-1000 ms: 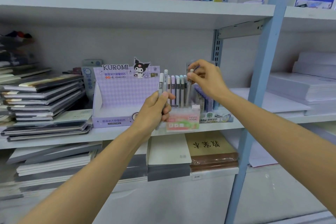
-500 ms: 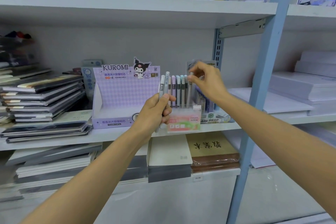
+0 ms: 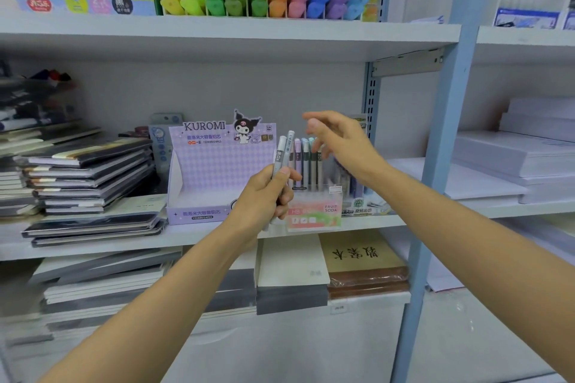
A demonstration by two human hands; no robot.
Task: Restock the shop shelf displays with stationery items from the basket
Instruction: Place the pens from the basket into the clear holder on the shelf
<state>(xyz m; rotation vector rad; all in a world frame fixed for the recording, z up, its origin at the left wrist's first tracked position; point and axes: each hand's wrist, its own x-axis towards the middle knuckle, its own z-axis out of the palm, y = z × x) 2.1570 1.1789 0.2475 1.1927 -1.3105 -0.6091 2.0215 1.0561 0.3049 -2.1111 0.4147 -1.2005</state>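
L hand [image 3: 264, 199] grips two slim grey lead tubes [image 3: 281, 152] low on the barrels, tops poking out toward 12 o'clock. They're just in front of the clear display box [image 3: 315, 214], which sits on the shelf [image 3: 193, 235] at 3 o'clock of the Kuromi box [image 3: 217, 171]. R hand [image 3: 339, 143] hovers at 1 o'clock of the tubes w/ fingers loosely spread, nothing visibly held (blurred). Tubes look light, stiff, smooth plastic, prob. slippery & apt to roll, so pinch one near the cap end, thumb vs. forefinger, & lower it straight into the row.
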